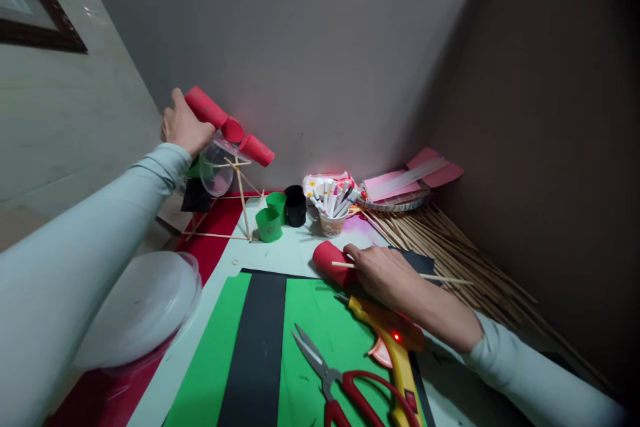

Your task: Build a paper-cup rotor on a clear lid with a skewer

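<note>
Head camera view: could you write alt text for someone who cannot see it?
A person's left hand grips a red paper tube atop a stick frame, while the right hand rests on a thin stick beside another red tube. Green and black paper, scissors and a yellow glue gun lie in front.

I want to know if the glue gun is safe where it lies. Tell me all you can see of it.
The glue gun is yellow plastic with an orange trigger and a thin metal nozzle pointing up-left. A red light glows on its body. It lies on its side across the green paper, partly under the right hand and wrist, with the red-handled scissors close beside it. The handle runs out of the bottom edge; no cord shows.
</note>
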`<state>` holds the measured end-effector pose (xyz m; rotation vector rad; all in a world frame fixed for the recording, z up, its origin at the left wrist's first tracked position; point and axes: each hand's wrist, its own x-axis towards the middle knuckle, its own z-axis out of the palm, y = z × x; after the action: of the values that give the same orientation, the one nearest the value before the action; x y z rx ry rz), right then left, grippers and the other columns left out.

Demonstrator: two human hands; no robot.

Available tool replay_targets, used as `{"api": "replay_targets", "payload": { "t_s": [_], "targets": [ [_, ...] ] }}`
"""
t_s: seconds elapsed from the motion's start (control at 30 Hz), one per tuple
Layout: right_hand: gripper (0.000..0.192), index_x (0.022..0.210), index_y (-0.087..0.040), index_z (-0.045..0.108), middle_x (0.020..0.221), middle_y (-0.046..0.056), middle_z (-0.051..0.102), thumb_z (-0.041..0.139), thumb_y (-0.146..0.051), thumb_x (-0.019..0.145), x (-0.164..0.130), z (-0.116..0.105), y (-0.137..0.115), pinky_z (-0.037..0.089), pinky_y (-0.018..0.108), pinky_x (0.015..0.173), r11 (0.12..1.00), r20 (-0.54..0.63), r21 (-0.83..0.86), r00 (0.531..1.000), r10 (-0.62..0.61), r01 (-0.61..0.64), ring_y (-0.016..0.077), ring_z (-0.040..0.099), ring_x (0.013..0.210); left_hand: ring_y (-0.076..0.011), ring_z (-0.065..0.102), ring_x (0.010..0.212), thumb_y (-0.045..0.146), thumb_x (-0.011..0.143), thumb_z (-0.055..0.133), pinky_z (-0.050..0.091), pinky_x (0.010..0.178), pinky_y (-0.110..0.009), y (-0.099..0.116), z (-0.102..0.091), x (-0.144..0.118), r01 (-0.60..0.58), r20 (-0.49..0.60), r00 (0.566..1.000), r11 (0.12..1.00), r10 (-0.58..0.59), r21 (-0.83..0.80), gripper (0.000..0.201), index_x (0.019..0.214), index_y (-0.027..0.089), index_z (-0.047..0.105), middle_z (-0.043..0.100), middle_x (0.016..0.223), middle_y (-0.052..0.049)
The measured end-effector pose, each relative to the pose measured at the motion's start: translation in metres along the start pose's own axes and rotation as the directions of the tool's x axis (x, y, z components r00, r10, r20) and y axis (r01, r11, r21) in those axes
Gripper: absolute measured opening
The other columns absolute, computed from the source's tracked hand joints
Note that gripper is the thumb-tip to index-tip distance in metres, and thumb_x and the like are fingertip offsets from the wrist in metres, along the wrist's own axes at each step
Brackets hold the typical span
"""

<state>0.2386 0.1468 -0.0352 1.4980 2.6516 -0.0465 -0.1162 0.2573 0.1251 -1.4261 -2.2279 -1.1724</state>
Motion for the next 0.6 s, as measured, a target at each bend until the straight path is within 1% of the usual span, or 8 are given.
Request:
{"api": "replay_targets", "payload": {
  "t_s": [0.07,0.17,0.23,0.33,0.43,0.6],
  "targets": [
    [0.018,0.110,-0.015,0.067,0.090,0.001,0.069,0.061,-0.031,0.104,0.008,-0.005,0.000,0.058,0.034,0.075,0.999,-0.019,-0.013,0.999,0.039,-0.039,0.0160,0.067,0.077,-0.0448,0.059,0.128,0.022,0.078,0.078,0.047,0.107,-0.061,-0.003,0.002,0.003,-0.006,-0.005,1.000,1.000,0.006,-0.005,0.072,0.139,0.011,0.043,0.065,0.131,-0.021],
    [0.020,0.113,-0.015,0.067,0.097,0.003,0.070,0.064,-0.032,0.103,0.022,-0.023,-0.001,0.060,0.036,0.078,0.998,-0.064,-0.007,0.996,0.061,-0.062,0.0178,0.069,0.084,-0.0431,0.061,0.125,0.022,0.080,0.077,0.048,0.104,-0.062,-0.007,0.006,0.007,-0.003,-0.010,1.000,1.000,0.003,-0.013,0.060,0.129,0.013,0.046,0.067,0.126,-0.019],
    [0.022,0.116,-0.015,0.066,0.100,0.004,0.071,0.064,-0.032,0.103,0.033,-0.037,-0.006,0.060,0.036,0.078,0.999,-0.086,0.011,0.995,0.042,-0.041,0.0180,0.070,0.087,-0.0437,0.060,0.126,0.021,0.080,0.077,0.047,0.104,-0.062,-0.008,0.007,0.008,0.003,-0.007,1.000,1.000,-0.003,-0.017,0.057,0.128,0.014,0.046,0.066,0.126,-0.021],
    [0.021,0.112,-0.014,0.067,0.098,0.004,0.071,0.063,-0.032,0.103,0.052,-0.051,-0.020,0.061,0.034,0.076,1.000,-0.092,0.008,0.996,-0.003,0.004,0.0170,0.070,0.084,-0.0424,0.061,0.126,0.021,0.081,0.076,0.047,0.103,-0.059,-0.009,0.008,0.006,0.009,-0.002,1.000,1.000,-0.009,-0.018,0.063,0.135,0.012,0.043,0.067,0.126,-0.021],
    [0.021,0.108,-0.014,0.068,0.100,0.004,0.071,0.065,-0.034,0.103,0.076,-0.056,-0.035,0.061,0.035,0.077,0.998,-0.083,-0.023,0.995,-0.062,0.060,0.0173,0.071,0.086,-0.0401,0.062,0.126,0.021,0.082,0.075,0.047,0.100,-0.054,-0.011,0.007,0.005,0.012,-0.009,1.000,1.000,-0.013,-0.011,0.067,0.140,0.009,0.043,0.067,0.128,-0.022],
    [0.028,0.118,-0.014,0.067,0.115,0.008,0.070,0.067,-0.035,0.101,0.117,-0.054,-0.055,0.061,0.041,0.085,0.990,-0.089,-0.072,0.988,-0.128,0.121,0.0213,0.070,0.098,-0.0351,0.060,0.129,0.032,0.087,0.075,0.043,0.096,-0.049,-0.018,0.006,0.011,0.031,-0.009,0.999,0.999,-0.031,-0.016,0.060,0.134,0.005,0.051,0.067,0.134,-0.021]
  ]
}}
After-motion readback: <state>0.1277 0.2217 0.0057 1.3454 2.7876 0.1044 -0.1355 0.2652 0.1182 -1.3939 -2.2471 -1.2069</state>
